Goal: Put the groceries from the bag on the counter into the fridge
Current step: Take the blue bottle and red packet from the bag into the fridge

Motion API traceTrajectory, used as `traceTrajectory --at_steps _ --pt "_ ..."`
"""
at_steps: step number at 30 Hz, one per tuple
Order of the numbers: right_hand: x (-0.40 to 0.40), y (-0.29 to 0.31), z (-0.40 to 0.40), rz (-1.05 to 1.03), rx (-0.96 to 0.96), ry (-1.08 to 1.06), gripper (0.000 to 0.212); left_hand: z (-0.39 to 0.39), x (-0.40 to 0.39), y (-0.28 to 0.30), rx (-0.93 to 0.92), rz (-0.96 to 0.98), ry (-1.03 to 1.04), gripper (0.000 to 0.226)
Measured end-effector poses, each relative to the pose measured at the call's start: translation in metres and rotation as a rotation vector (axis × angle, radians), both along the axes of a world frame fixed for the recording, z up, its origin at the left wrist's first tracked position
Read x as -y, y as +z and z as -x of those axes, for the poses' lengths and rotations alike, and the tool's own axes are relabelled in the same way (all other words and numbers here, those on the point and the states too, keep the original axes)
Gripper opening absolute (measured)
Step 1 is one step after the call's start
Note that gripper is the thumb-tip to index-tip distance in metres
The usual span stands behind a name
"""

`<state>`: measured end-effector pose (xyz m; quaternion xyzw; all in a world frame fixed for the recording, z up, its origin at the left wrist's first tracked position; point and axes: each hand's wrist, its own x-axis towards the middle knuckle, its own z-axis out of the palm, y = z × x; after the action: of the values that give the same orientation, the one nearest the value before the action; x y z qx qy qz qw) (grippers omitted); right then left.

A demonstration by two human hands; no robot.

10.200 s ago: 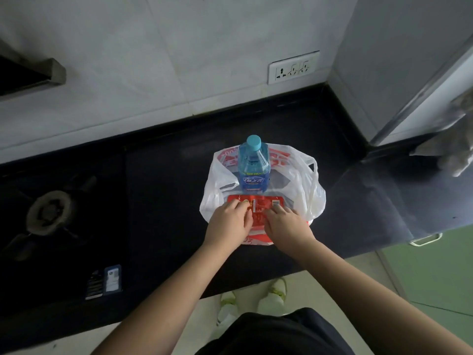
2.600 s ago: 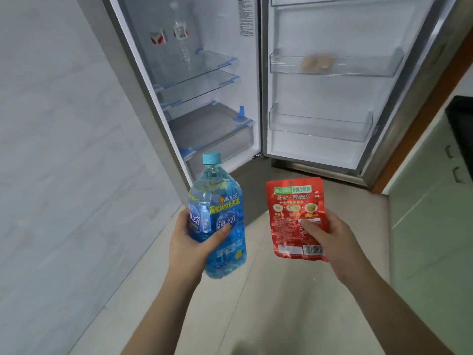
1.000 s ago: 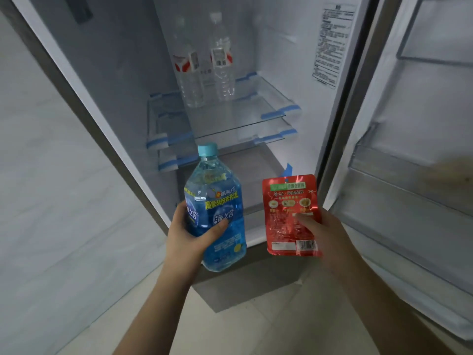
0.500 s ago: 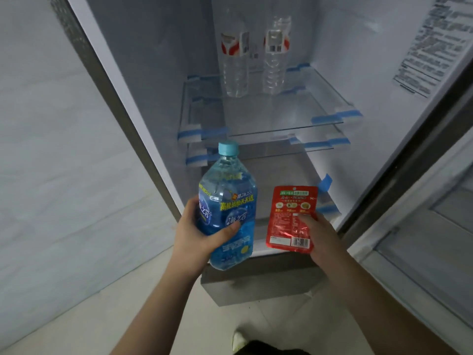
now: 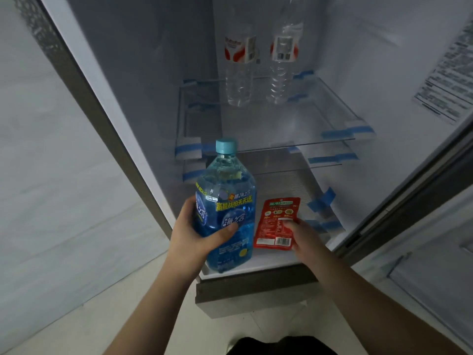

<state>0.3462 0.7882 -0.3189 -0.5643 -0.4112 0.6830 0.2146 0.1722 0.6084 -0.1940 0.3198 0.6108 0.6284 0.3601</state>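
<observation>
Both our hands moved closer to open fridge since half second ago, shelves now larger in view. Our left hand wraps round large blue-tinted plastic bottle with turquoise cap, upright, base over fridge's bottom ledge. Our right hand pinches flat red foil snack pouch, at 3 o'clock of bottle, just beside it. Hands apart. At 12 o'clock, two clear plastic water bottles stand at back of glass shelf.
</observation>
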Motion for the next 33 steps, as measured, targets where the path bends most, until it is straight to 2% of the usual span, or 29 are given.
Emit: traceTrajectory --at_steps 2,8,19,23,30,33 --pt "-0.010 -0.002 0.008 0.014 -0.009 0.013 0.018 -0.002 -0.007 -0.002 0.011 0.008 0.001 0.074" --pt "-0.040 -0.009 0.029 0.005 -0.006 0.088 0.027 -0.010 -0.016 -0.003 0.076 0.011 0.063 0.076" --pt "-0.063 -0.004 0.066 0.102 -0.225 0.232 0.029 -0.009 -0.019 -0.001 0.090 0.013 0.170 0.075" --pt "-0.064 -0.003 0.076 0.068 -0.173 0.274 0.027 -0.013 -0.019 -0.002 0.094 0.024 0.180 0.075" --pt "-0.068 -0.001 0.073 -0.028 -0.081 0.280 0.072 -0.014 -0.017 -0.002 0.066 0.044 0.169 0.072" --pt "-0.064 -0.003 0.062 -0.057 -0.038 0.304 0.082 -0.013 -0.018 -0.001 0.051 0.044 0.161 0.071"
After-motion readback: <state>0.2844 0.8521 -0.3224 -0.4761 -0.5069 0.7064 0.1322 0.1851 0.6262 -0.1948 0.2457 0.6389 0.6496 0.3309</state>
